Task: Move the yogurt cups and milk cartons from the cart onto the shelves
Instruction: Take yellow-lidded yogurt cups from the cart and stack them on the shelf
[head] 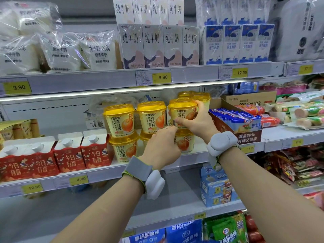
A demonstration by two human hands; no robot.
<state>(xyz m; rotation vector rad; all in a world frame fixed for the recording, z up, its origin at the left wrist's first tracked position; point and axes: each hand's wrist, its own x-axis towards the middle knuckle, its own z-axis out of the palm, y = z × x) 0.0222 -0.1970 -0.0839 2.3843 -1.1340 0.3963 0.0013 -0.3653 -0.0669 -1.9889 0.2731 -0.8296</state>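
Observation:
Several yellow-lidded orange yogurt cups stand stacked two high on the middle shelf (192, 157). My right hand (198, 120) grips the upper right yogurt cup (182, 112), thumb across its front and fingers round its right side. My left hand (162, 146) curls round the lower yogurt cup (185, 142) right beneath it. More stacked cups (121, 120) sit to the left. Red milk cartons (95, 151) with white caps line the same shelf further left. The cart is out of view.
White milk cartons (157, 44) and blue-white cartons (238, 44) fill the upper shelf, with bagged milk (57, 51) at left. A cheese-stick box (235, 123) stands right of the cups, then sausages (301, 113). Lower shelves hold blue packs (217, 186) and green bags (226, 228).

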